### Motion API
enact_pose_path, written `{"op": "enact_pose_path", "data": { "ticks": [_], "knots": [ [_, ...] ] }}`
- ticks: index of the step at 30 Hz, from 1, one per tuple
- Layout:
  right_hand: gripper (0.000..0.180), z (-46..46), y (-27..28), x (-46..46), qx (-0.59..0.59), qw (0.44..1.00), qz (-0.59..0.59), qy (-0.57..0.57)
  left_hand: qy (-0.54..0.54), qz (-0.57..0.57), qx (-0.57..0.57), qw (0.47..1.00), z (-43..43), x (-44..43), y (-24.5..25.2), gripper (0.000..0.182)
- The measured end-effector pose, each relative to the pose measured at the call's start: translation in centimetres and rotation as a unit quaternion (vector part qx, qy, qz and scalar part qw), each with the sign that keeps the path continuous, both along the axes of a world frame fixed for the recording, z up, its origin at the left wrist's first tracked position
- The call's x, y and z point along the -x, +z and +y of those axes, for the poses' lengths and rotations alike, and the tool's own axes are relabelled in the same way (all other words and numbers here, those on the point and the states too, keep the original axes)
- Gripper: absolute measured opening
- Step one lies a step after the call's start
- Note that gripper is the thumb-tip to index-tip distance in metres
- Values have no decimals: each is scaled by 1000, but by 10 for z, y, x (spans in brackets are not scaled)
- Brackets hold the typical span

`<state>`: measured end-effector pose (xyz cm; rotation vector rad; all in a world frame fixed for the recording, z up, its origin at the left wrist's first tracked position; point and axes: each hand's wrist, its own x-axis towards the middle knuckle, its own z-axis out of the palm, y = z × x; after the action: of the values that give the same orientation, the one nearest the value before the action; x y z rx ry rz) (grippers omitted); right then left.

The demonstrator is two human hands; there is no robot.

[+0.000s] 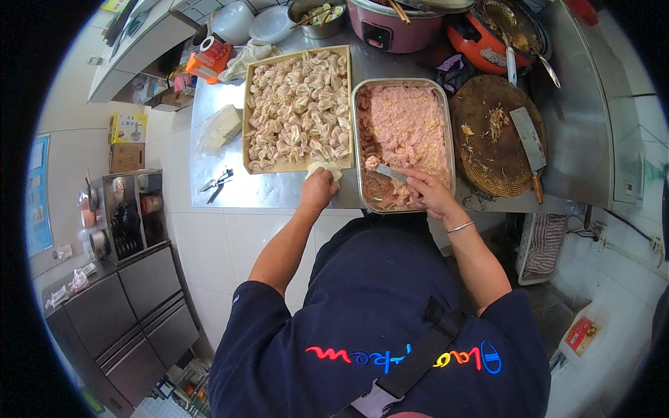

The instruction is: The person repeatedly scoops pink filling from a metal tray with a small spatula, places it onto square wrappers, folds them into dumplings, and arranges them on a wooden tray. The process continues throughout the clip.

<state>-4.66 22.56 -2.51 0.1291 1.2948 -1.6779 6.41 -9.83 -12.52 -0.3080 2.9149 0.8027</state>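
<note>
My left hand (318,190) holds a pale dough wrapper (333,171) at the front edge of a wooden tray (282,170). Piled in that tray are many pinched wontons (300,104). To the right, a rectangular metal pan (451,141) contains pink minced filling (407,115) with yellow bits, scraped thin along its left side and near corner. Over the pan's near part, my right hand (429,192) grips a flat metal spreader (391,173). A small lump of filling (372,162) clings to the spreader's tip. Fingers hide the spreader's other end.
A round wooden chopping board (483,151) carries a cleaver (528,138) and scraps. Behind stand a pink rice cooker (394,31), an orange pan (470,44) and a metal pot (319,28). Bagged wrappers (220,129) and small metal tools (217,184) lie on the steel table (261,190).
</note>
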Motion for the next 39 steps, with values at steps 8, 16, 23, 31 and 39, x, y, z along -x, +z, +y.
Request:
{"op": "enact_pose_path", "data": {
  "ticks": [8,16,23,31,39],
  "knots": [
    [39,22,11,-10,-26,999,32,1,219,2,-445,868,-65,5,-4,24],
    [36,12,38,-22,-21,998,52,-11,275,105,-888,353,-22,31,71,59],
    [35,-29,60,-26,-75,911,406,8,290,25,-864,411,64,60,115,45],
    [39,-27,82,-39,-247,728,625,131,298,91,-861,403,75,63,133,41],
    [34,-25,86,-26,-102,839,531,56,139,84,-724,670,75,54,124,49]
  ]
}}
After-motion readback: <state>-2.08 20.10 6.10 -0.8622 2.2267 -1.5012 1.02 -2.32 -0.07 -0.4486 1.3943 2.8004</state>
